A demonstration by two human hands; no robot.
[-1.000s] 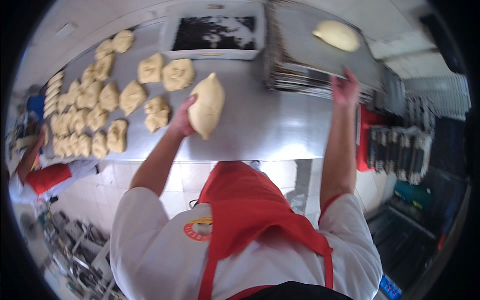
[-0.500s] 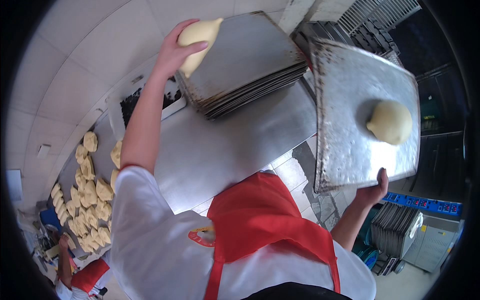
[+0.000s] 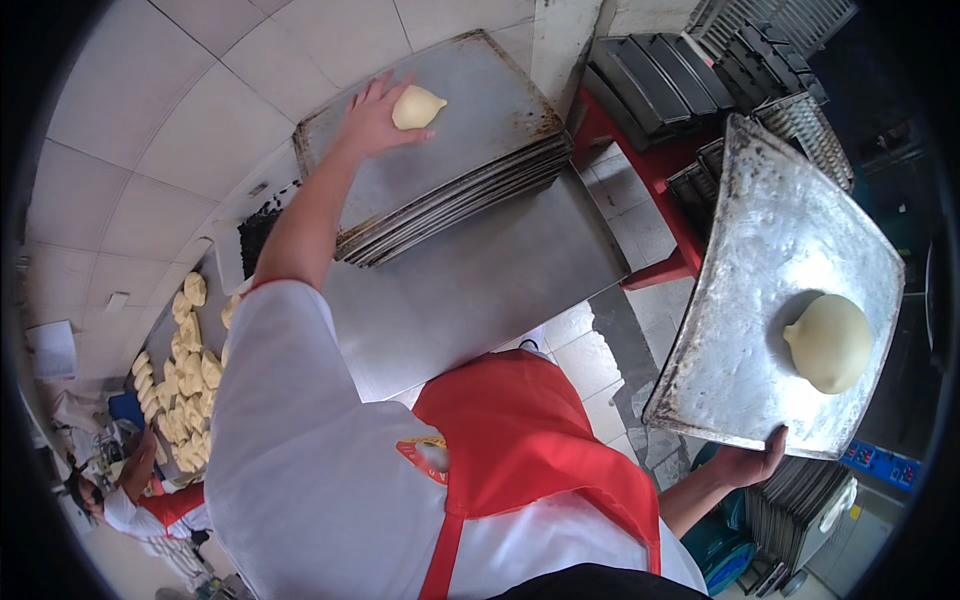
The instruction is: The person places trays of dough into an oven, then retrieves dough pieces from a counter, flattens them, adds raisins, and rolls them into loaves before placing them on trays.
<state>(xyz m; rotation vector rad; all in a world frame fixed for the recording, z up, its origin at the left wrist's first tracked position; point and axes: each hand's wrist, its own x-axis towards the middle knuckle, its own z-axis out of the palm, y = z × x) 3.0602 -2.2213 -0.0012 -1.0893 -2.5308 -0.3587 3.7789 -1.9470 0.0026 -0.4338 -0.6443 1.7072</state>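
A pale, smooth dough piece with a pointed tip (image 3: 417, 108) sits on the top tray of a stack of baking trays (image 3: 440, 150). Around its left side is my left hand (image 3: 372, 122), fingers spread and thumb near its lower edge; the grip looks loosened. My right hand (image 3: 748, 463) grips the near edge of a scuffed metal baking tray (image 3: 775, 245), held up and tilted at the right, thumb on top. Toward that tray's near right rests a larger round dough piece (image 3: 830, 343) with a small tip.
The stack stands on a steel table (image 3: 480, 290). Many cut dough pieces (image 3: 185, 380) lie at the left, past a white tub of dark bits (image 3: 230, 245). Dark pans (image 3: 665, 85) rest on a red stand (image 3: 650, 180). Another person (image 3: 150, 500) works at lower left.
My left hand has lowered the dough piece onto the stack, and its fingers have spread. My right hand has moved the tray with its dough rightward and nearer to me.
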